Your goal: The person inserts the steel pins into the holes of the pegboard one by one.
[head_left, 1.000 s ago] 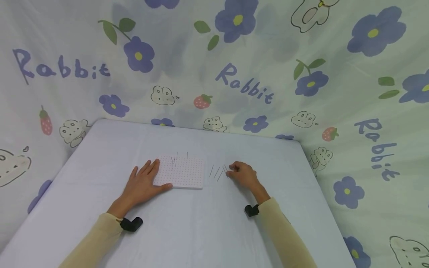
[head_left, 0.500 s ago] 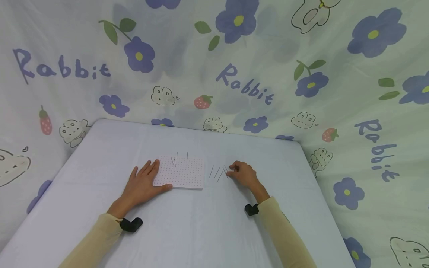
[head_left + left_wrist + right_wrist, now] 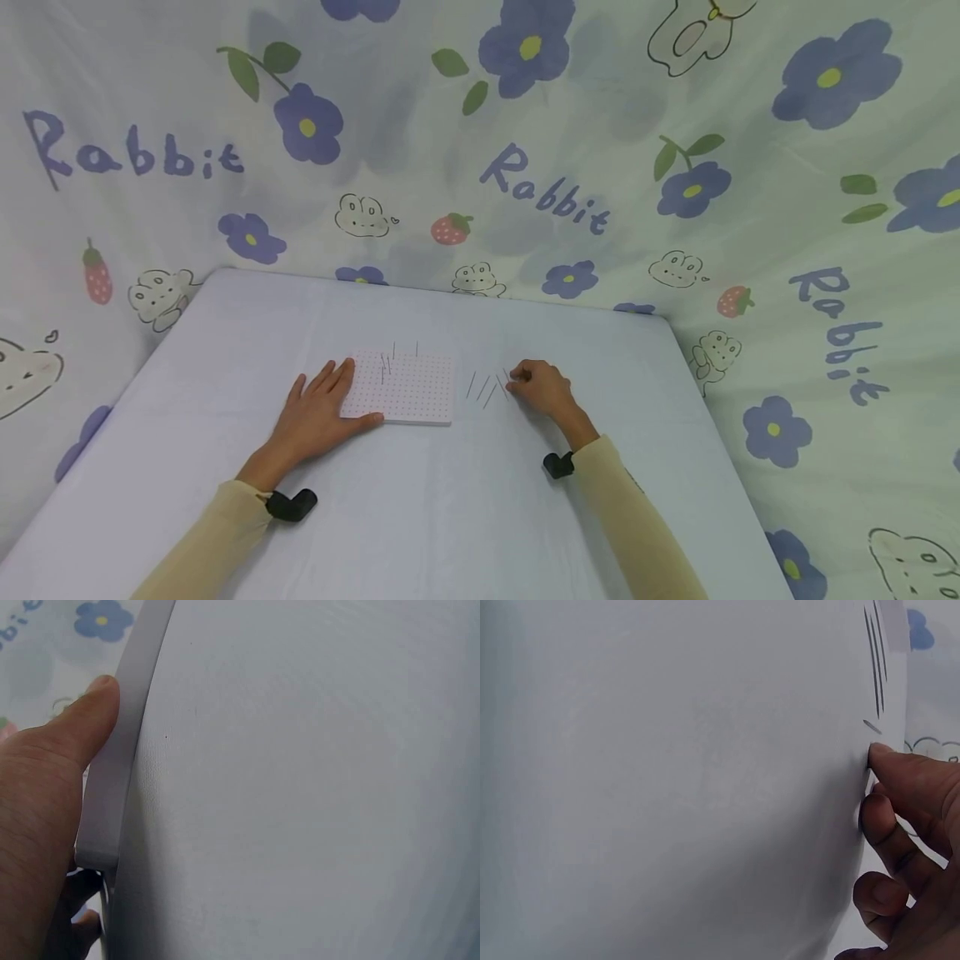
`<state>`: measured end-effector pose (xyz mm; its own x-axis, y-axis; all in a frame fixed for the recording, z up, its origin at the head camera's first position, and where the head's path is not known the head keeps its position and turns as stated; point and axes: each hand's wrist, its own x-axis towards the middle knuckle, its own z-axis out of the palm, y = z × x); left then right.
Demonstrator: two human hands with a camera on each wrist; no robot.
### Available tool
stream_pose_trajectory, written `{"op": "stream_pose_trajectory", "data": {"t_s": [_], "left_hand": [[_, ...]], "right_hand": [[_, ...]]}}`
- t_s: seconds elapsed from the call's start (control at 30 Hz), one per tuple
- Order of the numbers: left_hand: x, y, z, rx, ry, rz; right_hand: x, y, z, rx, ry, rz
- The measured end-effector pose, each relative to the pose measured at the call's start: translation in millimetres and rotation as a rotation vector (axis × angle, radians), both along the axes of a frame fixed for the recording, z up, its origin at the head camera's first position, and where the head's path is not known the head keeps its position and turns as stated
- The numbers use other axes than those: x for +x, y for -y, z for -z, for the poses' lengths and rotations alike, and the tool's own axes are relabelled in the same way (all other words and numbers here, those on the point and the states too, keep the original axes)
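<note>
My left hand (image 3: pixel 315 413) lies at the near left corner of a white pegboard (image 3: pixel 416 392) dotted with rows of small holes. Its fingers are stretched along the left side, and the thumb (image 3: pixel 94 712) rests on the near edge. Several thin dark pins (image 3: pixel 393 350) stand in the board's far left part. To the right of the board, my right hand (image 3: pixel 543 387) is down at the table, thumb and fingertips bent over a loose pin (image 3: pixel 871 726). One end of that pin shows past the thumb; I cannot tell whether the fingers pinch it.
Several more loose pins (image 3: pixel 483 388) lie slanted on the white table (image 3: pixel 465 500) between the board and my right hand. A patterned curtain (image 3: pixel 420 133) hangs behind the table's far edge. Each wrist carries a small black camera (image 3: pixel 292 505).
The view has shifted very slightly. Both hands stay in place, and the pins and pegboard have not visibly moved.
</note>
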<state>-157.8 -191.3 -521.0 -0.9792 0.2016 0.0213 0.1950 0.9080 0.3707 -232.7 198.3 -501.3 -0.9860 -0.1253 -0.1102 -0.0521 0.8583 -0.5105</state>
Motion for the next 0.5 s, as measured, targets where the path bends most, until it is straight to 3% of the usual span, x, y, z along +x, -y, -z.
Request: {"op": "stream_pose_trajectory", "data": {"t_s": [0.5], "left_hand": [[0.3, -0.4, 0.0, 0.006, -0.003, 0.000]], "right_hand": [[-6.5, 12.0, -3.4, 0.196, -0.073, -0.004]]}}
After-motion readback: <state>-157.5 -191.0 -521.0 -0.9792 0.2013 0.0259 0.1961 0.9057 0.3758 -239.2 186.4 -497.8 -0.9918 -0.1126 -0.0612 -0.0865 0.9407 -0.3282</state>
